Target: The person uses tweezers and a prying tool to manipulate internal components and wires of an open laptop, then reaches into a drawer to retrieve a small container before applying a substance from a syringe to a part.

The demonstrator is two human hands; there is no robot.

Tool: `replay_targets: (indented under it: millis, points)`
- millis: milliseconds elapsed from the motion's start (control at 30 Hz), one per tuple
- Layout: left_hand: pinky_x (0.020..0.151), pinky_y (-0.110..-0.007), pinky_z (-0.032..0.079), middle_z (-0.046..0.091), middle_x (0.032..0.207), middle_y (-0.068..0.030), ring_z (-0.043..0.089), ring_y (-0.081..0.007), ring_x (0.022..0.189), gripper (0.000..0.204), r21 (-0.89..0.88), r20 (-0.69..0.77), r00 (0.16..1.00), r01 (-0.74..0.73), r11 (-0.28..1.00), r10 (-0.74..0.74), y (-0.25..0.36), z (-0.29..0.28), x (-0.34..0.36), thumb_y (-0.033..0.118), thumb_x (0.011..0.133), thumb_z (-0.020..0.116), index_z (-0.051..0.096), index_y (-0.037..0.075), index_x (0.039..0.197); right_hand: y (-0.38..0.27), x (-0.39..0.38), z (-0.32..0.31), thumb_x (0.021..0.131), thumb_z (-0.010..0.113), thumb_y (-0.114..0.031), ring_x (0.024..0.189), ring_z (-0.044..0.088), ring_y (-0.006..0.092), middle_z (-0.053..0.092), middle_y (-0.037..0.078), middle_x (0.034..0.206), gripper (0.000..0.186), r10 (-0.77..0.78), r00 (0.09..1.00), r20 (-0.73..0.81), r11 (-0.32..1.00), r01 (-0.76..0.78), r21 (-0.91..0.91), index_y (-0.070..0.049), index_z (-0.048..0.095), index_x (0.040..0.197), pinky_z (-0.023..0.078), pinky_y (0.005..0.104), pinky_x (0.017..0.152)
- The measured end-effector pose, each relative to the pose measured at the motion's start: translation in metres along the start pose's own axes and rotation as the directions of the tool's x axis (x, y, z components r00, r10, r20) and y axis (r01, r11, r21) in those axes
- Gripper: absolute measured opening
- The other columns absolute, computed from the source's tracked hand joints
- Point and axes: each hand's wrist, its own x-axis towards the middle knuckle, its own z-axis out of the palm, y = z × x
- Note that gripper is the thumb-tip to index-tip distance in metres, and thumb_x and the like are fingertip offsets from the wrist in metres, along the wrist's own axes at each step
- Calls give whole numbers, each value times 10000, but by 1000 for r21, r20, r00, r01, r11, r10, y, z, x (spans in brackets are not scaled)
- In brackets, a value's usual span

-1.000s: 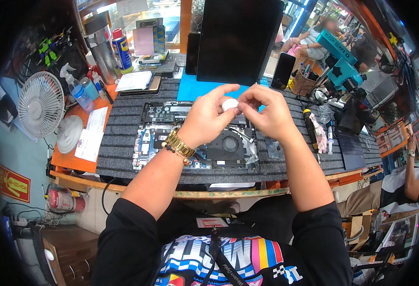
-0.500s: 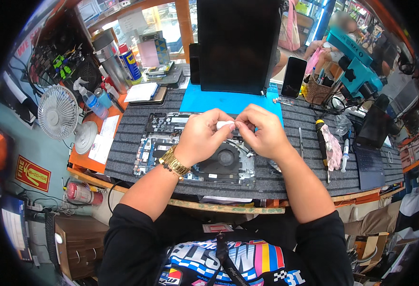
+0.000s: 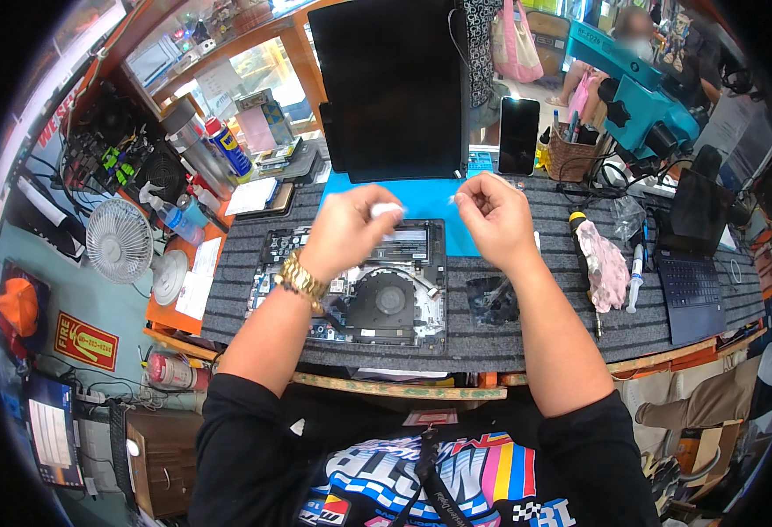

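Over the opened laptop base, my left hand is closed around a small rounded white object, slightly blurred, whose kind I cannot make out. Level with it, my right hand pinches a tiny whitish bit between thumb and fingertips. A gap separates the two hands. Below them the laptop's black round fan and bare boards show. A dark crumpled plastic piece lies on the grey striped mat beside the base, near my right forearm.
A tall black screen stands behind on a blue mat. To the right are a phone, a pen basket, a teal microscope, a pink cloth, a syringe and a small laptop. A white fan stands left.
My hands were together at the white object; now they have drawn apart, the right one moving rightward with a small whitish bit. The whole view has shifted slightly.
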Motion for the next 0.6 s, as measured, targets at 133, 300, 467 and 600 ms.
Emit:
replay_targets:
  millis: [133, 300, 467, 600]
  points:
    - [768, -404, 582, 776, 989, -148, 745, -242, 817, 182, 444, -103, 976, -127, 887, 191, -47, -29, 36, 203, 941, 801, 806, 67, 1062, 9, 1, -7, 918, 739, -85, 704, 586, 107, 664, 49, 843, 102, 83, 996, 9, 995, -84, 59, 10, 702, 927, 489, 282, 654]
    - [965, -450, 565, 750, 1149, -216, 726, -371, 1050, 300, 450, -136, 986, -21, 893, 92, -94, -42, 65, 155, 872, 817, 802, 54, 1154, 16, 3, -7, 926, 735, -109, 706, 582, 112, 670, 55, 849, 123, 49, 999, 15, 999, -49, 0, 9, 699, 934, 487, 291, 654]
    - [972, -428, 586, 744, 1224, -247, 749, -357, 1070, 507, 491, -237, 962, -3, 871, 137, -89, -44, 49, 62, 837, 751, 721, 34, 1342, 14, 1, -8, 932, 726, -128, 710, 581, 130, 659, 67, 838, 140, 13, 999, 39, 996, -10, -88, 5, 684, 923, 485, 308, 657]
    - [849, -390, 614, 788, 1106, -171, 783, -254, 941, 298, 223, -344, 926, -80, 972, 155, -45, -35, 20, 118, 935, 737, 762, 18, 1215, 14, -1, -2, 944, 718, -127, 711, 574, 123, 647, 57, 837, 137, 4, 997, 82, 999, -1, -36, 3, 680, 928, 480, 302, 654]
